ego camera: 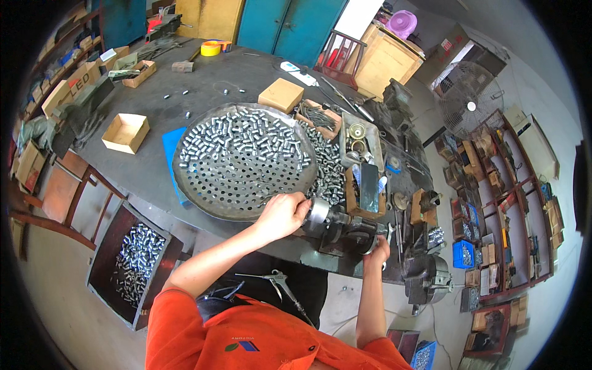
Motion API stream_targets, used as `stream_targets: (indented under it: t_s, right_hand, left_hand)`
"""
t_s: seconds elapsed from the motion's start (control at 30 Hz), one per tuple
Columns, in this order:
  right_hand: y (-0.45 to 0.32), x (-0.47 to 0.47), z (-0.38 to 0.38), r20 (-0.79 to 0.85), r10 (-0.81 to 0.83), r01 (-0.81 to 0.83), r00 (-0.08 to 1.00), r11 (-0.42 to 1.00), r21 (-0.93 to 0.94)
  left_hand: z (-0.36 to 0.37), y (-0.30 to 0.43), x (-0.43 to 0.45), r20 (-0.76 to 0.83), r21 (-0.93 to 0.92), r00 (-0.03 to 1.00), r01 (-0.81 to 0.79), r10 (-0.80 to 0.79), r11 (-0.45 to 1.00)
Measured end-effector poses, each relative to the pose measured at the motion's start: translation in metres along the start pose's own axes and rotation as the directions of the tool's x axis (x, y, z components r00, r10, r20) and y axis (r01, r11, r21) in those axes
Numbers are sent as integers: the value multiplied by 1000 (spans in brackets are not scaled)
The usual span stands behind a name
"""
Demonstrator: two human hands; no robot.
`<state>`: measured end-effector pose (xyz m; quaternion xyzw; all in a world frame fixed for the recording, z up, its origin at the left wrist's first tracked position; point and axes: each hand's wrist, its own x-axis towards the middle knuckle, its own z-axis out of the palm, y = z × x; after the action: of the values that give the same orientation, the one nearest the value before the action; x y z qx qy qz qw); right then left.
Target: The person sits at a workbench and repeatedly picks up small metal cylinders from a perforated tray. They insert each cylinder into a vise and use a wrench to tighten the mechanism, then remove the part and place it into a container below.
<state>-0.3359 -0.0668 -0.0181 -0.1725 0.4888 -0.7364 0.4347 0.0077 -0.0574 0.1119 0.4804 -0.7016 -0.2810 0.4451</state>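
Observation:
My left hand [283,213] has its fingers curled at the face of a round, bright metal chuck [318,211] on a bench-mounted fixture [342,231]. Whether a small part sits between those fingertips is hidden. At the fixture's other end, my right hand [378,253] is closed around a metal handle, partly covered by the fingers. Just beyond my left hand, a large round perforated metal tray [231,196] rests tilted on the table. Short shiny metal sleeves [245,134] cover its far half. More metal parts [329,175] lie heaped beside the tray's right rim.
A phone [369,187] lies across a small box near the fixture. An air blow gun [280,280] is at my lap. Left below stands a wooden drawer [104,268] holding metal parts. A bench vise [428,273] is at right. An open cardboard box [126,144] sits left.

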Motion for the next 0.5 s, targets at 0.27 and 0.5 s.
stream_targets:
  t_s: [0.27,0.5]
  right_hand:
    - [-95,-73,24,238,-78,61,968,995,79]
    - [-87,-68,27,212,-112,90,971,990,110]
  left_hand:
    - [-3,4,2,93,-143,988,132,-120,981]
    - [4,-3,-1,26,-2,1000,-15,15,1000]
